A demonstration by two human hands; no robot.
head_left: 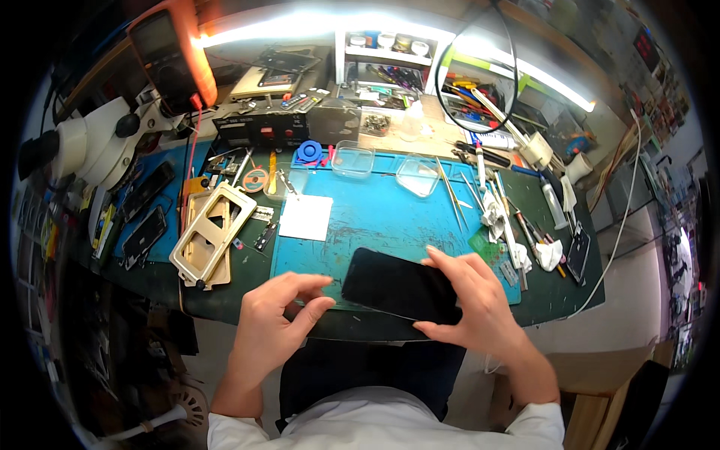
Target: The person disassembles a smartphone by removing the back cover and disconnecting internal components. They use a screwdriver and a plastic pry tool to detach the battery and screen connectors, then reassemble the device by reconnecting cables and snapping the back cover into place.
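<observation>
One phone (401, 283) is already in your right hand (480, 300), dark face up, over the near edge of the blue mat (360, 217). It looks whole from above; whether anything inside is done or left to do does not show. Your right thumb and fingers clamp its near and far edges toward the right end. Your left hand (277, 315) holds nothing, thumb and forefinger slightly apart, just beside the left end. Both hands angle inward.
</observation>
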